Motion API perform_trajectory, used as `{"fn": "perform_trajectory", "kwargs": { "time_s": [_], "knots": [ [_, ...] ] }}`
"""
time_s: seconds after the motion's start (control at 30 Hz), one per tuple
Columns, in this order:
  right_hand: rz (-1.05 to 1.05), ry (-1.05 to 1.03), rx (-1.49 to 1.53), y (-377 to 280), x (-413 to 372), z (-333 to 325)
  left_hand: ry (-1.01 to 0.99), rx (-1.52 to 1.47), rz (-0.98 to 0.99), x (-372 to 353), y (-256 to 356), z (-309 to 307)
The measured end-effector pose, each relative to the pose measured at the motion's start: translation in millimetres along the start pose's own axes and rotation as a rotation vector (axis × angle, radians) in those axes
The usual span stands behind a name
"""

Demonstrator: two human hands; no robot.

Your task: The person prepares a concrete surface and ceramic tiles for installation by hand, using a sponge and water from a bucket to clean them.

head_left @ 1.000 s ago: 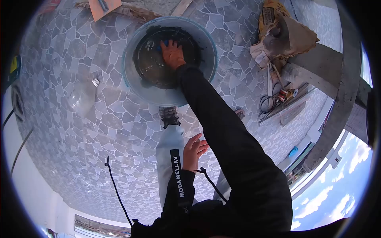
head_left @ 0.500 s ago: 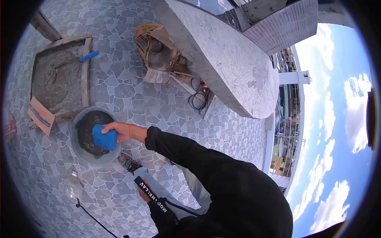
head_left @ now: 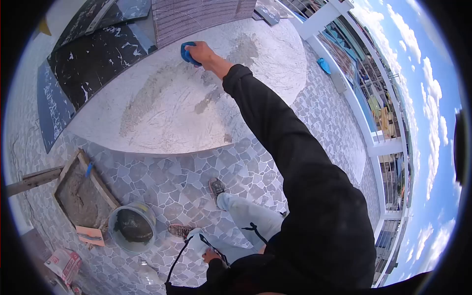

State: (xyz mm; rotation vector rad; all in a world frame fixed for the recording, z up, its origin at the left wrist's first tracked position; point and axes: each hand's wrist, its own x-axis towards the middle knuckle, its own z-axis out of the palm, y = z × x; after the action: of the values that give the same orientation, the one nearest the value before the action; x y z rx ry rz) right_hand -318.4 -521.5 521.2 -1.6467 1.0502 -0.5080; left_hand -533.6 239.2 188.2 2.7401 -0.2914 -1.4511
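Note:
My right hand [head_left: 200, 53] is closed round a blue sponge [head_left: 188, 53], against the far part of a broad, pale, rough slab [head_left: 167, 118]. Darker grey patches mark the slab's surface. Low beside my thigh is my left hand [head_left: 210, 255], its fingers curled near a dark strap; what they hold is too small to make out. A round bucket [head_left: 152, 231] with murky grey contents stands on the floor at the lower left. Next to it lies a wooden-framed trough [head_left: 101, 189] of wet grey mix, with a flat trowel [head_left: 90, 236] at its near corner.
Dark marbled sheets [head_left: 101, 59] and a ribbed panel [head_left: 196, 17] lie along the slab's far left edge. A clear bottle [head_left: 147, 273] is near the bucket, and a red and white bag [head_left: 64, 265] is at the lower left. A white railing [head_left: 388, 147] runs along the right.
My right hand has moved from over the bucket to the slab with the sponge still in it. The view has swung, showing more of the slab's top.

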Motion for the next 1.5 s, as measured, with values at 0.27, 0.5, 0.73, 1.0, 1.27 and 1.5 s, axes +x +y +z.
{"fn": "perform_trajectory", "kwargs": {
  "time_s": [0.27, 0.5, 0.73, 1.0, 1.27, 1.5],
  "knots": [
    [0.200, -0.033, -0.349, 22, -58, -184, -0.215, 0.150, -0.103, -11, 60, -17],
    [-0.307, -0.640, -0.566, -3, -43, -20, -0.291, 0.347, -0.066, -7, 97, -34],
    [-0.573, -0.844, -1.007, 29, -86, -28, -0.257, 0.351, -0.048, -11, 100, -31],
    [-0.104, -0.341, -0.878, -18, -162, -114, -0.239, 0.107, -0.111, -5, 59, -31],
    [-0.119, -0.989, -0.411, 79, -349, 215, 0.268, -0.956, -0.099, 126, -14, -53],
    [0.509, -0.655, -0.340, 225, -467, 217, 0.264, -2.405, -0.214, 298, -62, -136]
  ]
}}
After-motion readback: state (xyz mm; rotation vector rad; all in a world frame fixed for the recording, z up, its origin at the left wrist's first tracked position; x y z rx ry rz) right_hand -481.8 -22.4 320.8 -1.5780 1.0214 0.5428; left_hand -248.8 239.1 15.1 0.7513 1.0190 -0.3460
